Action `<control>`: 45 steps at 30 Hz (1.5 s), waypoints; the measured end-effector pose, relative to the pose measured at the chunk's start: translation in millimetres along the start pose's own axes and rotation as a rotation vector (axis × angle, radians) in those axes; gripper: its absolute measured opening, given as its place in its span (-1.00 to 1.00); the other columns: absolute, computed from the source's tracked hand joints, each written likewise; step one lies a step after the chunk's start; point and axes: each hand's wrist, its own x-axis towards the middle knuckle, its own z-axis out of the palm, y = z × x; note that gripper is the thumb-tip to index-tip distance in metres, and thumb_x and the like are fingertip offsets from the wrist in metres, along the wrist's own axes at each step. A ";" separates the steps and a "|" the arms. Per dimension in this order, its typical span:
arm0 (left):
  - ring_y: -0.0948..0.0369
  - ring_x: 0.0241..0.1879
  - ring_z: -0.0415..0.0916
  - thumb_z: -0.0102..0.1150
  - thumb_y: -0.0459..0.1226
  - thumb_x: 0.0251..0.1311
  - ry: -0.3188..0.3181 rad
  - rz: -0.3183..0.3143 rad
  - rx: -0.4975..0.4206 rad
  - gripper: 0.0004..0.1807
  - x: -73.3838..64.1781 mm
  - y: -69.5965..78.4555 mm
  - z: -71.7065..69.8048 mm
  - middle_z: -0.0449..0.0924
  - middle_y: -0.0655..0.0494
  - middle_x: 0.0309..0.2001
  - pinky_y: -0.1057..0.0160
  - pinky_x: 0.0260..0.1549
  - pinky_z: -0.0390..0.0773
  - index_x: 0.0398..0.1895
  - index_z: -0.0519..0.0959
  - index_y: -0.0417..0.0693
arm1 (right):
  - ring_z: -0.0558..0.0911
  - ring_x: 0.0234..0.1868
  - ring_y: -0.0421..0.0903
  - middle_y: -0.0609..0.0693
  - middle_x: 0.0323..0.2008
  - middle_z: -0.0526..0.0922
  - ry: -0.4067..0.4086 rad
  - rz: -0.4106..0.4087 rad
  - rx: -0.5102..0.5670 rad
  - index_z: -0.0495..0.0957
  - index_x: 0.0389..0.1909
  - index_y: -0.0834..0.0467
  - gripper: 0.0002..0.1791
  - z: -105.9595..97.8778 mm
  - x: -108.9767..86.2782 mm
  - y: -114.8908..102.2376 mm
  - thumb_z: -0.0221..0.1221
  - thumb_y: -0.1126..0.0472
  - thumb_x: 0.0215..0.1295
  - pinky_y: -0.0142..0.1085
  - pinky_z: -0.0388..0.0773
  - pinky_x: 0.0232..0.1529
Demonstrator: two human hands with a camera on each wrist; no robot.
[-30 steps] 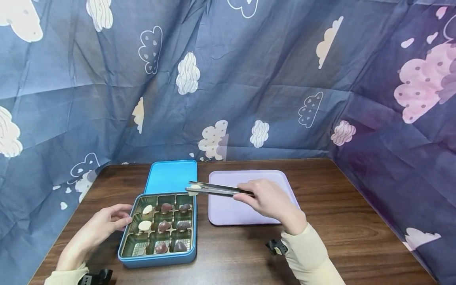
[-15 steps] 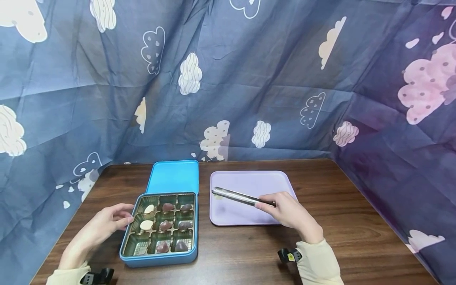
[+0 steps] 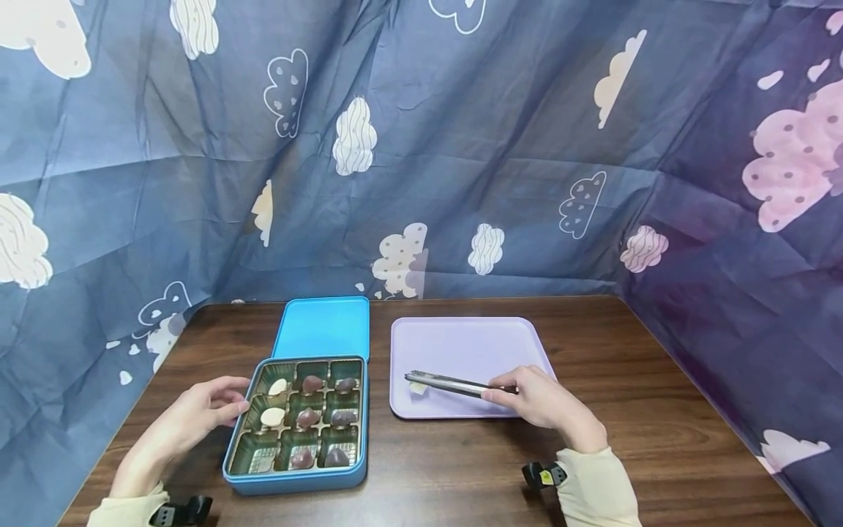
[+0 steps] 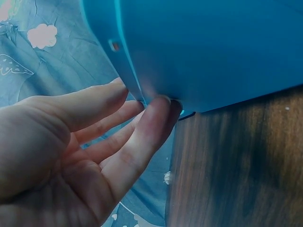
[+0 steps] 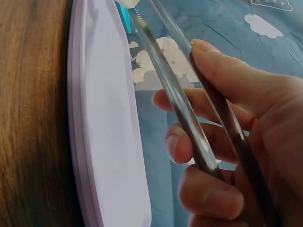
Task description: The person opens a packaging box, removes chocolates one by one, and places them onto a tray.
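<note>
A blue tin (image 3: 296, 483) with a gold nine-part insert holds two white chocolates (image 3: 273, 416) and several brown ones (image 3: 306, 418). My left hand (image 3: 191, 421) holds the tin's left side; the left wrist view has its bent fingers (image 4: 151, 120) at the wall's edge. My right hand (image 3: 543, 399) grips metal tongs (image 3: 448, 382), thumb on one arm and fingers round the other. At the tongs' tips is a cream-coloured chocolate (image 3: 418, 388), low over the left part of a lilac tray (image 3: 474, 337). Only a bit of this chocolate (image 5: 128, 3) enters the right wrist view.
Behind the tin lies its bright blue lid (image 3: 326, 329). The tin and tray stand side by side on a dark wooden table (image 3: 626, 395). A blue cloth with clouds (image 3: 421, 146) hangs along the back and sides.
From over the tin's back right corner, my right hand has carried the tongs and the cream chocolate rightward and down to the tray. My left hand has stayed at the tin.
</note>
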 end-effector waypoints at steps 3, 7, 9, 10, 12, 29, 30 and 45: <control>0.11 -0.24 0.62 0.20 -0.35 0.30 -0.001 0.002 -0.002 -0.52 0.0 -0.1 1.1 0.58 -0.12 -0.19 0.26 -0.28 0.66 0.18 0.39 -0.49 | 0.36 -0.55 -0.34 -0.34 -0.66 0.38 -0.021 -0.005 -0.004 0.69 -0.43 -0.04 -0.75 1.5 -0.3 -0.1 0.19 -0.06 0.36 -0.43 0.36 -0.55; 0.10 -0.23 0.62 0.20 -0.36 0.30 -0.006 0.000 -0.002 -0.52 0.2 0.4 0.3 0.58 -0.12 -0.19 0.27 -0.28 0.66 0.18 0.38 -0.50 | 0.43 -0.48 -0.33 -0.35 -0.58 0.49 -0.040 -0.001 -0.008 0.71 -0.39 -0.04 -0.75 3.6 1.1 -0.6 0.19 -0.07 0.36 -0.40 0.44 -0.43; 0.10 -0.24 0.63 0.20 -0.35 0.30 -0.006 0.006 0.006 -0.53 0.1 0.6 -0.6 0.58 -0.13 -0.18 0.27 -0.28 0.66 0.18 0.38 -0.49 | 0.46 -0.43 -0.32 -0.35 -0.51 0.55 -0.050 0.006 -0.011 0.72 -0.35 -0.05 -0.75 5.2 2.9 -0.6 0.19 -0.09 0.36 -0.38 0.48 -0.36; 0.10 -0.24 0.63 0.20 -0.35 0.30 -0.006 0.009 0.010 -0.53 0.1 0.7 -1.1 0.58 -0.13 -0.18 0.27 -0.28 0.67 0.18 0.38 -0.49 | 0.48 -0.41 -0.32 -0.36 -0.48 0.57 -0.055 0.008 -0.012 0.72 -0.33 -0.05 -0.75 5.9 3.7 -0.9 0.19 -0.09 0.35 -0.36 0.50 -0.33; 0.10 -0.24 0.63 0.19 -0.35 0.30 -0.007 0.012 0.014 -0.52 0.2 0.7 -1.6 0.58 -0.13 -0.18 0.27 -0.28 0.67 0.18 0.38 -0.49 | 0.49 -0.40 -0.32 -0.35 -0.46 0.58 -0.067 0.012 -0.012 0.72 -0.32 -0.05 -0.75 7.1 5.1 -1.5 0.19 -0.09 0.35 -0.36 0.51 -0.31; 0.12 -0.24 0.63 0.19 -0.37 0.30 -0.007 0.007 0.003 -0.53 0.3 3.1 -0.9 0.57 -0.12 -0.20 0.27 -0.28 0.67 0.18 0.37 -0.50 | 0.40 -0.49 -0.30 -0.32 -0.62 0.44 -0.080 0.017 -0.005 0.68 -0.43 -0.01 -0.73 7.4 4.8 -6.1 0.19 -0.07 0.36 -0.40 0.38 -0.46; 0.12 -0.24 0.63 0.19 -0.38 0.30 -0.008 0.005 0.001 -0.53 0.4 3.0 -0.7 0.57 -0.12 -0.20 0.27 -0.28 0.67 0.18 0.37 -0.50 | 0.40 -0.49 -0.30 -0.32 -0.62 0.44 -0.078 0.021 -0.005 0.68 -0.42 -0.02 -0.73 7.4 4.6 -5.9 0.19 -0.07 0.36 -0.40 0.38 -0.45; 0.11 -0.24 0.63 0.19 -0.36 0.31 -0.015 -0.001 0.017 -0.53 1.5 1.4 -1.8 0.58 -0.11 -0.20 0.28 -0.29 0.67 0.19 0.37 -0.50 | 0.51 -0.37 -0.28 -0.25 -0.39 0.60 -0.014 0.098 -0.073 0.68 -0.12 0.09 -0.53 7.6 6.4 -7.8 0.21 -0.23 0.27 -0.28 0.54 -0.27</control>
